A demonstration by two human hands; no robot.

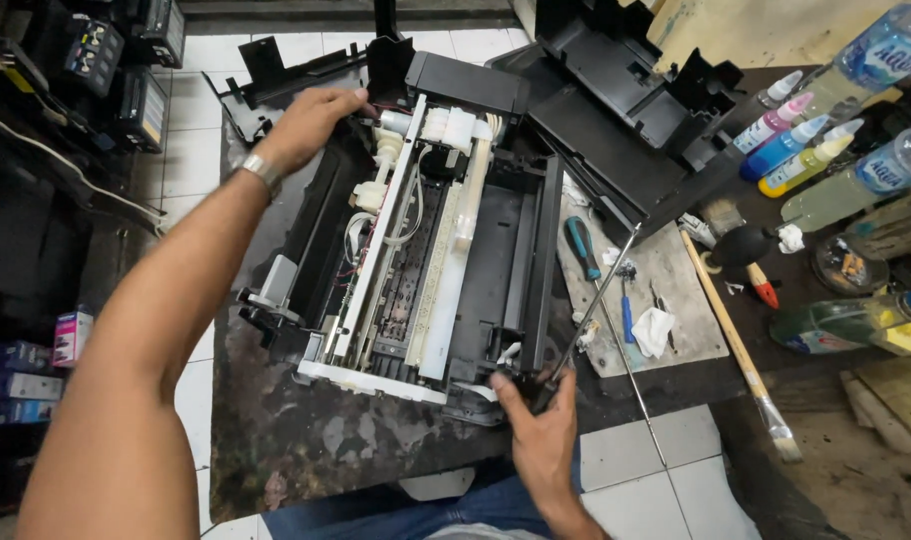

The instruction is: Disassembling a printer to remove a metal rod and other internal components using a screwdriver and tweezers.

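The opened printer (416, 230), its cover off and its white and black inner parts bare, lies on a dark, stained counter (306, 430) in the middle of the view. The right hand (538, 420) is at the printer's near corner, its grip clenched on the black handle of one long screwdriver (596, 300), whose thin metal shaft slants up and away to the right. The left hand (306, 125) rests on the printer's far left corner, fingers curled over the edge beside the white parts; whether its grip is closed on anything there I cannot tell. A metal band sits on that wrist. Just right of the printer lies one grey board (666, 310) carrying a second screwdriver with a teal and black handle (581, 248), a small blue-handled tool (627, 318) and a crumpled white cloth (656, 330). Beyond the board, one black printer cover (626, 100) lies upturned, touching the printer's far right corner. Further right, one long wooden-handled brush (741, 350) lies slanted, near a black rubber blower (741, 243). At the far right stand four small ink bottles (791, 145) with differently coloured contents, side by side, and two clear plastic water bottles (881, 50) behind them.
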